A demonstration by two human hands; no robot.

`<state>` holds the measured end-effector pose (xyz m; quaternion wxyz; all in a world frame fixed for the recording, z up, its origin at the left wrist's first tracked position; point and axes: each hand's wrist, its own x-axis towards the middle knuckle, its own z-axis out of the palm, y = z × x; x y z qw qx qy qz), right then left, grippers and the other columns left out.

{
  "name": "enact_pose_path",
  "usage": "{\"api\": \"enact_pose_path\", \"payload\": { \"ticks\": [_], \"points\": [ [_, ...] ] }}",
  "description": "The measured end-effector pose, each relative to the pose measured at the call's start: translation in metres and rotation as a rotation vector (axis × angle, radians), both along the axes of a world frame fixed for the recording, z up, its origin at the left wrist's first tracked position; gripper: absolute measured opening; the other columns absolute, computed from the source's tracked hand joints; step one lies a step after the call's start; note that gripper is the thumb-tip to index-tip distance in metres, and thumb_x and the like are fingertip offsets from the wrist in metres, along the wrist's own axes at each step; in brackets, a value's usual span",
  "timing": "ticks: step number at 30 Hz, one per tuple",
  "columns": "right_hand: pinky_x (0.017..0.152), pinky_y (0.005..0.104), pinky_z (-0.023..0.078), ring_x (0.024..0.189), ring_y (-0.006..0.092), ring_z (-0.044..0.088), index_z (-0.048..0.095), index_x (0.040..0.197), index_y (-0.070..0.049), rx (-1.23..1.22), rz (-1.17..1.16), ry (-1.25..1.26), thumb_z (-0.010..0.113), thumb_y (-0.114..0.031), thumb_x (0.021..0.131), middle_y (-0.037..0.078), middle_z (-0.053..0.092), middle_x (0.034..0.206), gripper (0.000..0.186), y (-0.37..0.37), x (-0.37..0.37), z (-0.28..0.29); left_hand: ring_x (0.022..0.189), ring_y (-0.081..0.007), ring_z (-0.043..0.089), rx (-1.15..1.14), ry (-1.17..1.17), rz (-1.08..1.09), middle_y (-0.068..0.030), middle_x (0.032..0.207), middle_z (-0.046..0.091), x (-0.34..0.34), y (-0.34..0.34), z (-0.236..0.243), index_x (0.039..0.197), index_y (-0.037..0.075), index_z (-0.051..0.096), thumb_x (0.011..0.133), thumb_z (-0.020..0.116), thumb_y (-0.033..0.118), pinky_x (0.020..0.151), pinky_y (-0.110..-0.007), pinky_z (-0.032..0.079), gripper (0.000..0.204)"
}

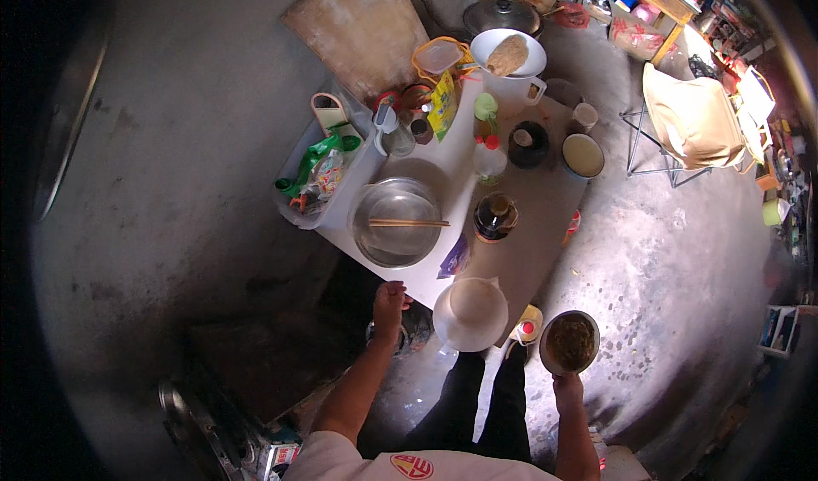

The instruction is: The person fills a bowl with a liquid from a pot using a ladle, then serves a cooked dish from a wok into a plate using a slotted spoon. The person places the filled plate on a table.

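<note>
My right hand [567, 387] is wrapped round the near side of a round bowl-like vessel [569, 345] and holds it out beyond the table's right edge. Brown contents cover its inside; whether it has a handle is hidden by my grip. My left hand [391, 299] hovers by the table's near left edge, fingers curled in, with nothing visible in them. Between my hands, a white bowl [470, 314] sits at the table's near corner. Farther back lies a steel basin [395, 247] with chopsticks [409, 223] across it. A dark bottle [496, 217] stands right of the basin.
On the white table [530, 217] are a purple packet [454, 257], a red-capped jar [490, 161] and a cream-coloured bowl [583, 155]. A plastic bin [300, 218] adjoins its left side. An oil bottle [528, 326] stands by my feet. A folding chair [692, 115] is far right.
</note>
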<state>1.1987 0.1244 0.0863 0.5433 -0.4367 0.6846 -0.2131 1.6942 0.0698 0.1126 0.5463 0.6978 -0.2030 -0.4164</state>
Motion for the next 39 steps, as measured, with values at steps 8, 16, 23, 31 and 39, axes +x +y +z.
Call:
{"api": "enact_pose_path", "payload": {
  "ticks": [8, 16, 23, 31, 39],
  "points": [
    [0.058, 0.0227, 0.046, 0.073, 0.0152, 0.059, 0.058, 0.101, -0.007, 0.168, -0.684, -0.558, 0.06, -0.011, 0.085, 0.004, 0.062, 0.085, 0.016, 0.009, -0.006, 0.052, 0.081, -0.0274, 0.065, 0.173, -0.489, -0.221, -0.0125, 0.095, 0.063, 0.052, -0.036, -0.038, 0.107, 0.005, 0.058, 0.09, 0.055, 0.009, 0.069, -0.037, 0.053, 0.018],
    [0.061, 0.0244, 0.048, 0.075, 0.0171, 0.059, 0.058, 0.1, -0.006, 0.157, -0.805, -0.67, 0.061, -0.008, 0.08, 0.004, 0.063, 0.087, 0.02, 0.018, -0.005, 0.084, 0.121, -0.0357, 0.049, 0.24, -1.067, -0.374, -0.0142, 0.134, 0.048, 0.079, -0.11, -0.046, 0.126, 0.015, 0.052, 0.082, 0.057, 0.01, 0.1, -0.045, 0.041, 0.045],
    [0.059, 0.0258, 0.051, 0.073, 0.0171, 0.062, 0.059, 0.101, -0.004, 0.172, -0.864, -0.657, 0.064, -0.007, 0.08, 0.005, 0.064, 0.087, 0.022, 0.035, -0.005, 0.101, 0.121, -0.0338, 0.05, 0.363, -1.132, -0.532, -0.0113, 0.143, 0.04, 0.05, -0.152, -0.057, 0.137, 0.021, 0.042, 0.081, 0.055, 0.009, 0.098, -0.043, 0.045, 0.058],
    [0.06, 0.027, 0.05, 0.073, 0.0172, 0.06, 0.058, 0.102, -0.007, 0.174, -0.864, -0.61, 0.065, -0.008, 0.077, 0.004, 0.063, 0.088, 0.026, 0.041, -0.015, 0.102, 0.099, -0.0336, 0.06, 0.538, -1.217, -0.592, -0.0133, 0.101, 0.062, 0.066, -0.173, -0.083, 0.101, 0.011, 0.062, 0.089, 0.05, 0.013, 0.089, -0.047, 0.045, 0.017],
    [0.058, 0.0259, 0.05, 0.07, 0.0175, 0.061, 0.058, 0.101, -0.005, 0.158, -0.885, -0.685, 0.063, -0.007, 0.078, 0.005, 0.063, 0.082, 0.024, 0.038, -0.014, 0.12, 0.097, -0.0318, 0.056, 0.05, -1.553, -0.22, -0.0128, 0.098, 0.062, 0.086, -0.163, 0.04, 0.102, 0.008, 0.06, 0.088, 0.054, 0.013, 0.086, -0.046, 0.042, 0.016]
  ]
}}
